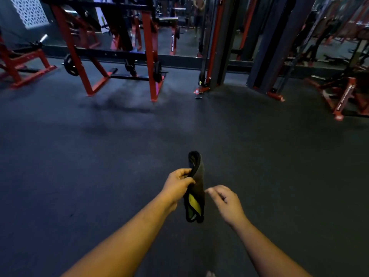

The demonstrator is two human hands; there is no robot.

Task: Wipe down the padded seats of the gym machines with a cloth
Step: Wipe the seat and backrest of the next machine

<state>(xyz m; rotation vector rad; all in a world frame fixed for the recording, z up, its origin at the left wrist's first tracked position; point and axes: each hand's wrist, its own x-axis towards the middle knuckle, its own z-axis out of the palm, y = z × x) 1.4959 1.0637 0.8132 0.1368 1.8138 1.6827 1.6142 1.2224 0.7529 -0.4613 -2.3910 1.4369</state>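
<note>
A dark cloth (196, 184) with a yellow-green inner face hangs folded over the fingers of my left hand (177, 183), which pinches it near its top fold in front of me, above the floor. My right hand (226, 202) hovers just right of the cloth with fingers loosely curled; it holds nothing and its fingertips are close to the cloth's edge. A black back pad (117, 27) slopes inside a red-framed machine (148, 56) at the far left-centre. Its seat is not clearly visible.
Dark rubber floor (99, 166) spreads between me and the machines. A red bench frame (22, 66) stands far left, a cable tower (211, 47) at centre, dark columns (267, 52) right of it, and another red machine (343, 94) far right. A mirror wall runs behind.
</note>
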